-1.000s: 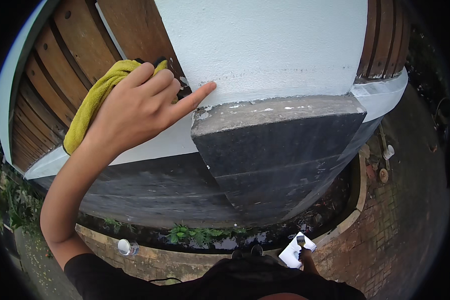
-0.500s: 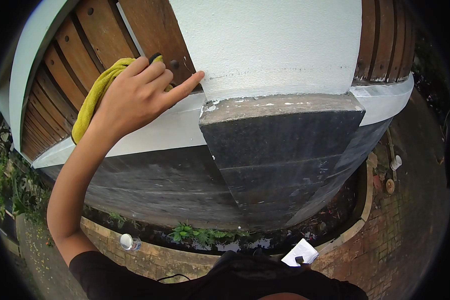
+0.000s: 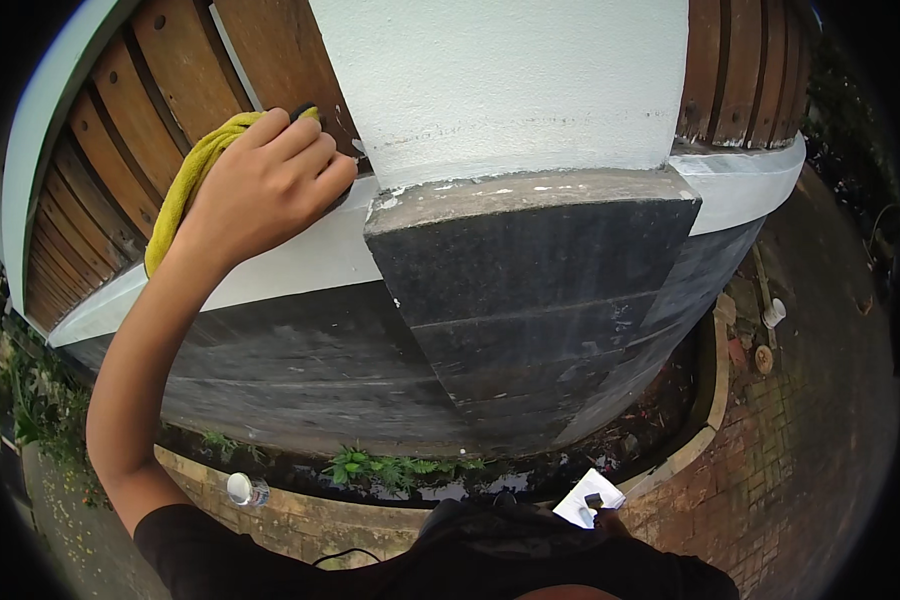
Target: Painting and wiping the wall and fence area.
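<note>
My left hand is raised to a curved wall and curled shut on a yellow cloth, pressing it onto a brown wooden slat just left of a white plastered pillar. A small dark thing shows at my fingertips. The cloth hangs down behind my wrist over the white ledge. Low in the view only a bit of my right hand shows, holding a white paper with a small black item on it.
Below the pillar a dark grey stone base juts out. Green plants grow in a strip along the wall's foot, edged by a stone curb. A clear plastic bottle lies on the curb; brick paving lies right.
My left hand slid left from the pillar's edge onto the wooden slat, and its outstretched fingers curled in over the cloth. The view shifted slightly.
</note>
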Tool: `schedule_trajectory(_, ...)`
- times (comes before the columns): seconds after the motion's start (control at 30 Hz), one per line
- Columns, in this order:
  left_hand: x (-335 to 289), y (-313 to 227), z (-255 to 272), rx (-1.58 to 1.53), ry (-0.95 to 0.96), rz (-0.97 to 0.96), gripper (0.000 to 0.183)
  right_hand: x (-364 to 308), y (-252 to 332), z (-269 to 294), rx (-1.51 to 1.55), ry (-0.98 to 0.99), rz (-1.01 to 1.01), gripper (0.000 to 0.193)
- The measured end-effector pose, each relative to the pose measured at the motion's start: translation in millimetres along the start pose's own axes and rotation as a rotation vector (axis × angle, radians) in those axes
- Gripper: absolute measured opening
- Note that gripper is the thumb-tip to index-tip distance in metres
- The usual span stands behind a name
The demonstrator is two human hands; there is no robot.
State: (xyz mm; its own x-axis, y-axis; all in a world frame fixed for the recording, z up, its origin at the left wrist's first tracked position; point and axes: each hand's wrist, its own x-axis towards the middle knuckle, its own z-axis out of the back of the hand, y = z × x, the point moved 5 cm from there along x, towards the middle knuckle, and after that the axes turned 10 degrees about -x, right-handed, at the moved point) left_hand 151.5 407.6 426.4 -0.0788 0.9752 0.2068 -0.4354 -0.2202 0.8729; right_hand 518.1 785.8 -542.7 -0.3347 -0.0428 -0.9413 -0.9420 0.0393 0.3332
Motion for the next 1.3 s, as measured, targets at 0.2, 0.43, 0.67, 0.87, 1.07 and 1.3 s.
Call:
schedule_trajectory(0.2, -13, -1, 7, 0.064, 0.025, 0.014, 0.054, -11, -3, 1, 0.093, 0.019, -0.06, 0.023)
schedule_trajectory(0.43, -5, 4, 8, 0.021, -0.014, 0.031, 0.019, -16, -10, 1, 0.294, 0.033, -0.123, 0.022)
schedule_trajectory(0.67, -7, 6, 14, -0.109, -0.014, 0.085, 0.024, -1, -21, 6, 0.18, -0.158, -0.043, 0.026)
schedule_trajectory(0.87, 13, -14, 44, -0.077, -0.088, -0.009, 0.03, 36, 13, 10, -0.227, -0.114, 0.162, 0.013)
schedule_trajectory(1.07, 35, -25, 64, 0.044, -0.096, 0.004, 0.025, 48, 34, 0, -0.815, -0.036, 0.313, 0.016)
schedule_trajectory(1.3, 126, -33, 65, 0.173, 0.133, -0.064, 0.052, 30, -33, -33, -1.505, 0.145, 0.466, 0.036)
